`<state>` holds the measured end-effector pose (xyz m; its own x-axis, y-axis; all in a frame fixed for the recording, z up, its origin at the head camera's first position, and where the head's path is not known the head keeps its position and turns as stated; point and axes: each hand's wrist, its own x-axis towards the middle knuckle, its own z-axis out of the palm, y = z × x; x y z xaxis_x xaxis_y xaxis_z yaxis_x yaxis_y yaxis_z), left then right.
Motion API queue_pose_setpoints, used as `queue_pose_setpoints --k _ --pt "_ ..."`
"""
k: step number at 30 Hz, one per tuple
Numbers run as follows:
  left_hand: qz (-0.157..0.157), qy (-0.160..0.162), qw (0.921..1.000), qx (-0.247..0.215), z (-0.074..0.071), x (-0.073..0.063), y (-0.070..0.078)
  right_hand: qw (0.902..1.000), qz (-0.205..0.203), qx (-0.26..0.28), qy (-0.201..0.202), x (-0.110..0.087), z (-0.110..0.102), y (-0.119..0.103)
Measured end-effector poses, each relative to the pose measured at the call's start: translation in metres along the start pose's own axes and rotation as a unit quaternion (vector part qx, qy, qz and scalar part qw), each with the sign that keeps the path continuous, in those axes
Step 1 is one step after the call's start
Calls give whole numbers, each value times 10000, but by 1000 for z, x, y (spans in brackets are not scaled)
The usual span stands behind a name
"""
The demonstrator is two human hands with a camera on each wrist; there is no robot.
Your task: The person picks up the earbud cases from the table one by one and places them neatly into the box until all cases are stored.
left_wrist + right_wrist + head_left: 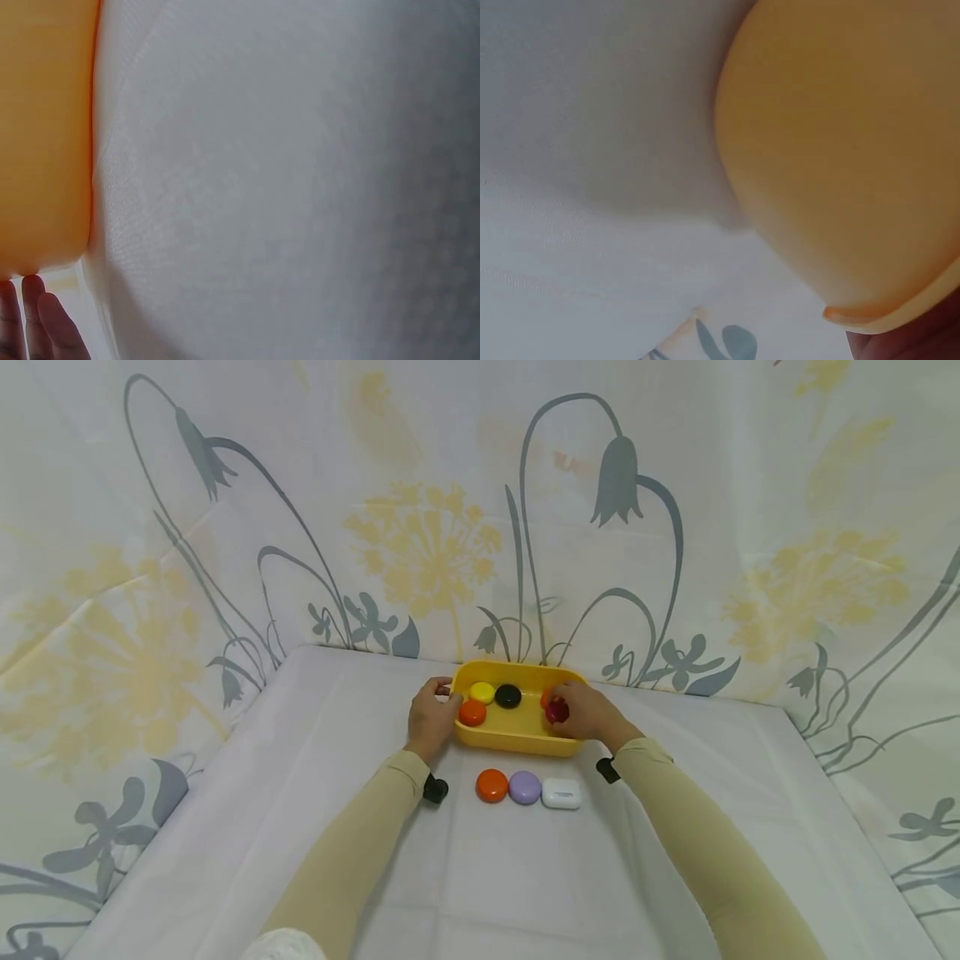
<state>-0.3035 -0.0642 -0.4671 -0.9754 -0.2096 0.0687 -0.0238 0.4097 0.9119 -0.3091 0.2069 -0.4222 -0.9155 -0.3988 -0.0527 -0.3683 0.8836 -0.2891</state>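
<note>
A yellow tray (517, 742) stands on the white cloth, with glossy round cases in it. My left hand (431, 718) holds the tray's left end; in the left wrist view its fingers (34, 307) touch the tray's outer wall. My right hand (590, 714) reaches over the right end and pinches a dark magenta round case (556, 711) inside. Partly behind that hand shows an orange case (546, 697). A yellow case (482, 693), a black case (508, 696) and an orange-red case (472, 712) lie in the tray's left half.
In front of the tray, an orange-red round case (492, 785), a lilac round case (525, 787) and a white rounded-rectangle case (561, 793) lie in a row on the cloth. Behind the tray hangs a flower-patterned curtain (465, 460).
</note>
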Motion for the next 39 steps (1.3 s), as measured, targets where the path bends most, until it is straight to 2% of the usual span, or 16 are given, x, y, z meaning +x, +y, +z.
queue_pose_setpoints --k 6,11,21,39 --pt "-59 -8 10000 43 1 0 -2 9989 -115 387 258 -3 -5 -5" --pt "-57 21 10000 25 1 0 -2 9983 -34 510 274 -10 -12 -12" --pt "-58 11 10000 77 1 1 -5 9974 184 548 434 -20 -15 -15" --pt "14 12 10000 86 1 3 -2 9949 -11 472 891 -48 -24 -9"
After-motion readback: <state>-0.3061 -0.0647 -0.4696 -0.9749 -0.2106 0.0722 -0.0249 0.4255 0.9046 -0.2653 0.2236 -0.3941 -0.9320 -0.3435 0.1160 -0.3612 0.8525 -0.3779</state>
